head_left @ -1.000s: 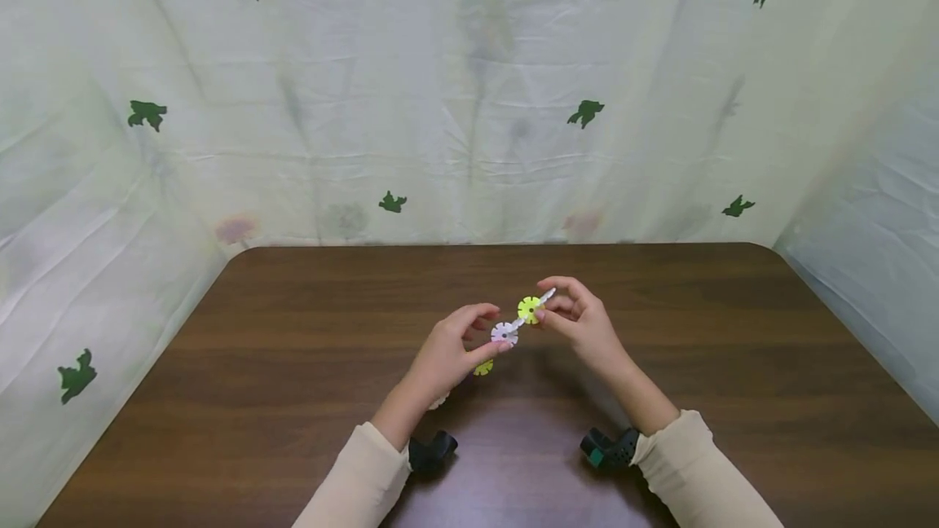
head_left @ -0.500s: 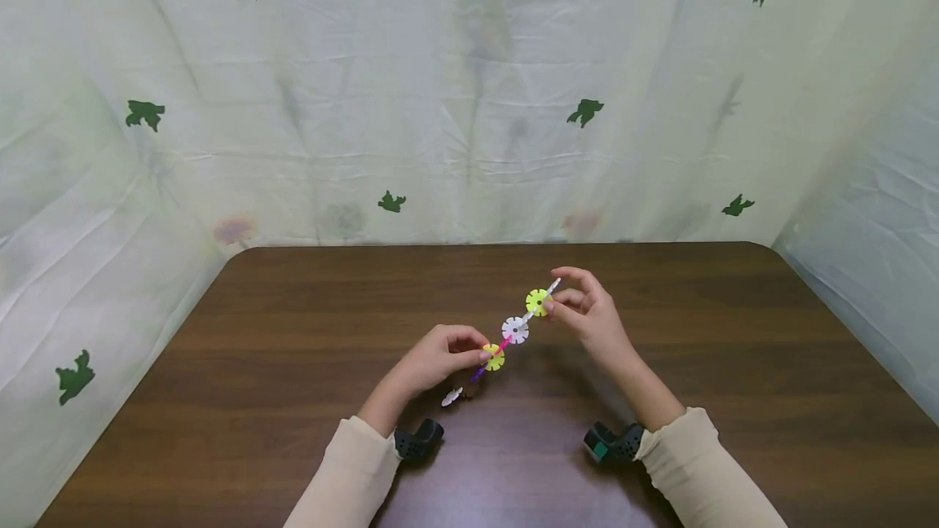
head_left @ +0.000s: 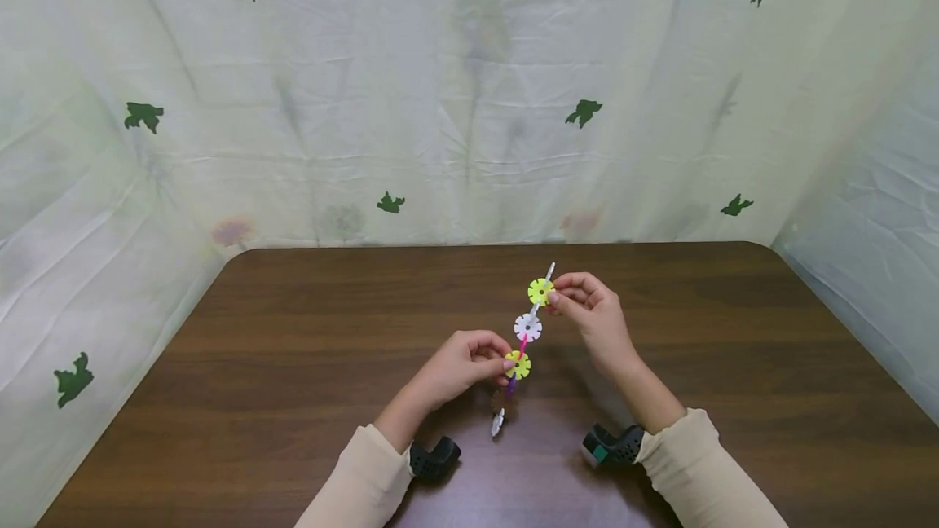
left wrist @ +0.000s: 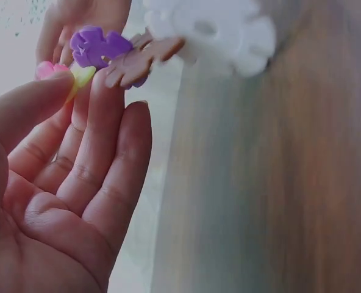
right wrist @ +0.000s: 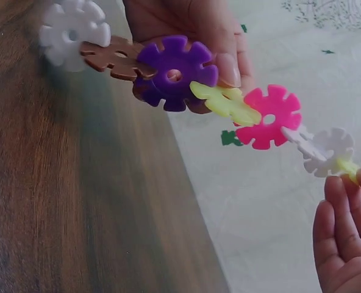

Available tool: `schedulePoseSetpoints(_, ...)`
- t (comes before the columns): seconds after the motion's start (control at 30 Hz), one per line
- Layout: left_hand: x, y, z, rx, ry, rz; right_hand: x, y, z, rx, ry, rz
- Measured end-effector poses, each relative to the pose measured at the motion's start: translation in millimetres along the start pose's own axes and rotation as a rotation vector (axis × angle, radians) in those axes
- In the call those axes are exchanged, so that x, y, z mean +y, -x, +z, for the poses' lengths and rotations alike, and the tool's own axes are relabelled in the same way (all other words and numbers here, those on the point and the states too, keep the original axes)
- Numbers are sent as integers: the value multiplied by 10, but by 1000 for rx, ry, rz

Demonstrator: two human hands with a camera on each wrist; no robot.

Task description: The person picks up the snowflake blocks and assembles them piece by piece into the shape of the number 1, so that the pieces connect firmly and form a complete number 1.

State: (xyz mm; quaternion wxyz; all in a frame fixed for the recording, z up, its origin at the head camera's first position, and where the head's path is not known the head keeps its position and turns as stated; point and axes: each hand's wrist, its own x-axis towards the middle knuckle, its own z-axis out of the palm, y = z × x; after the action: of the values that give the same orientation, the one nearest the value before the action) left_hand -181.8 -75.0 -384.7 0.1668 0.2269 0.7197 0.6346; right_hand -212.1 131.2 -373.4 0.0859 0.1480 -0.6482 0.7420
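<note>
A chain of notched plastic interlocking discs is stretched between both hands above the table. My left hand pinches the lower yellow disc between thumb and fingers. Farther up, my right hand pinches the upper yellow disc, and a thin white disc juts out beyond it. A white disc and a pink disc sit between the two yellow ones. Below the left hand's grip follow a purple disc, a brown disc and a white end disc.
Brown wood-grain table lies under the hands. Behind it hangs a pale cloth with green leaf and bird prints. A black wrist camera is strapped at the left cuff, another black wrist camera at the right.
My left hand has let go of the white disc and taken the lower yellow one, then shifted right. The chain's lower end has swung right, so it hangs steeper. My right hand still holds its disc.
</note>
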Motion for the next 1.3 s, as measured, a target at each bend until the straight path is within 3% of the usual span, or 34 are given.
schedulePoseSetpoints(0.13,-98,-48,90,-22,64,-41,33,-4,-9,-19,0,-31)
schedulePoseSetpoints(0.17,-90,-46,112,-25,81,-46,155,-35,-52,-39,-29,-55)
schedulePoseSetpoints(0.3,-69,-43,193,-23,159,-76,176,-35,-49,-59,-28,-67)
schedulePoseSetpoints(0.37,-66,-40,227,-16,193,-84,165,-31,-41,-66,-32,-54)
schedulePoseSetpoints(0.4,-65,-38,242,-8,210,-91,50,0,3,-52,1,-28)
schedulePoseSetpoints(0.6,-72,-34,309,30,266,-106,67,9,6,-60,16,44)
schedulePoseSetpoints(0.73,-108,-36,323,35,236,-122,156,8,-10,-69,28,92)
schedulePoseSetpoints(0.97,-144,-23,334,16,76,-194,347,11,-43,-90,20,246)
schedulePoseSetpoints(1.3,-188,-23,361,59,56,-229,503,19,-87,-119,119,426)
